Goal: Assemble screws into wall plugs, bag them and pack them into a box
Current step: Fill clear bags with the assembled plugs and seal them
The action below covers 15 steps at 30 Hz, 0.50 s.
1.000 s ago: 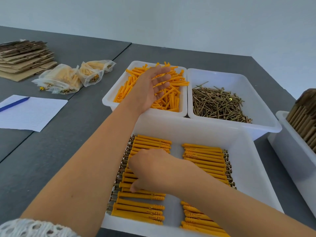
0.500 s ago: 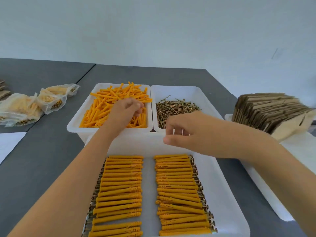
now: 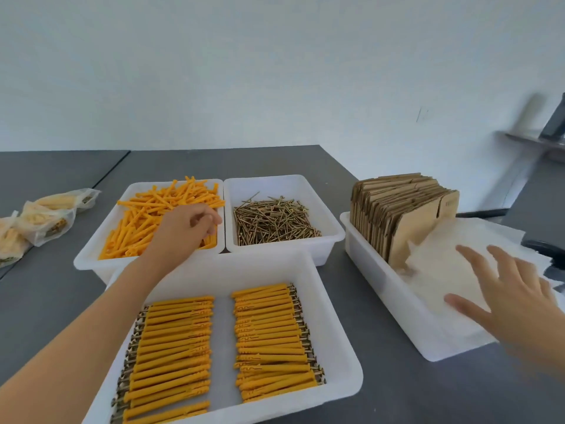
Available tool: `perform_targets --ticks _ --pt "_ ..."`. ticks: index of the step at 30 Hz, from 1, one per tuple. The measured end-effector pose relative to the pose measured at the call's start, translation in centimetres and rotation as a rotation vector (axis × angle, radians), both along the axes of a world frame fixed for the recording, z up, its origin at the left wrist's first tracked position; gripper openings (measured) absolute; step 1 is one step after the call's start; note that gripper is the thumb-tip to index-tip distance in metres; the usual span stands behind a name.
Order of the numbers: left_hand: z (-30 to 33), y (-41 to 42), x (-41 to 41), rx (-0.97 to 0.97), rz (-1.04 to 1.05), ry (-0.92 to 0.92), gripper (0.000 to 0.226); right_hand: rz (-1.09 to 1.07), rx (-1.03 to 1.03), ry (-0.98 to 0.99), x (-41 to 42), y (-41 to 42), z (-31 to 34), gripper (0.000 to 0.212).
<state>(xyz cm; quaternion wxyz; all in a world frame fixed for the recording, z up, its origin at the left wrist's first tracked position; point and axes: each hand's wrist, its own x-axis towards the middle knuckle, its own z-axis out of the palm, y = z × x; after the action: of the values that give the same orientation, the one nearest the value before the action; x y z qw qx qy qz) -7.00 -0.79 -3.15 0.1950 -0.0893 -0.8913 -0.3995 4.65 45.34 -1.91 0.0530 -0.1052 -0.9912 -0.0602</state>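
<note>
Orange loose plugs (image 3: 146, 221) fill the back-left tub, where the left hand (image 3: 186, 228) has its fingers curled down into the pile, can't tell if they've grabbed one, while the right hand (image 3: 507, 304) lies spread flat on the clear bags (image 3: 440, 270) beside the cardboard boxes (image 3: 394, 209), with finished screw-and-plug sets (image 3: 269, 341) lined up in the front tub.

Four white plastic bins (image 3: 333, 237), two rows of assembled plugs (image 3: 269, 341), three filled bags (image 3: 46, 221), two hands (image 3: 513, 295), one stack of flat cartons (image 3: 397, 215)
</note>
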Motion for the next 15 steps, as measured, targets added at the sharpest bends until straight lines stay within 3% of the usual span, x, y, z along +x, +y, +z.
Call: perform_targets --ticks 2,4,7,14,15 --pt "1.1 0.9 1.0 0.0 -0.039 0.011 0.032 -0.041 -0.135 -0.095 -0.7 1.7 -0.3 0.074" --pt "2.4 2.0 2.3 0.011 -0.091 0.03 0.033 0.027 -0.286 -0.06 -1.0 2.3 -0.4 0.054" --pt "3.8 3.7 4.6 0.039 -0.189 0.044 0.035 0.089 -0.281 0.021 -1.2 2.2 -0.8 0.035" --pt "4.6 6.8 9.8 0.213 -0.399 0.022 0.034 0.21 -0.427 -0.008 1.3 -0.3 1.0 0.023" --pt "4.6 7.2 10.5 0.239 -0.419 0.017 0.033 0.214 -0.446 -0.028 1.7 -0.6 1.1 0.029"
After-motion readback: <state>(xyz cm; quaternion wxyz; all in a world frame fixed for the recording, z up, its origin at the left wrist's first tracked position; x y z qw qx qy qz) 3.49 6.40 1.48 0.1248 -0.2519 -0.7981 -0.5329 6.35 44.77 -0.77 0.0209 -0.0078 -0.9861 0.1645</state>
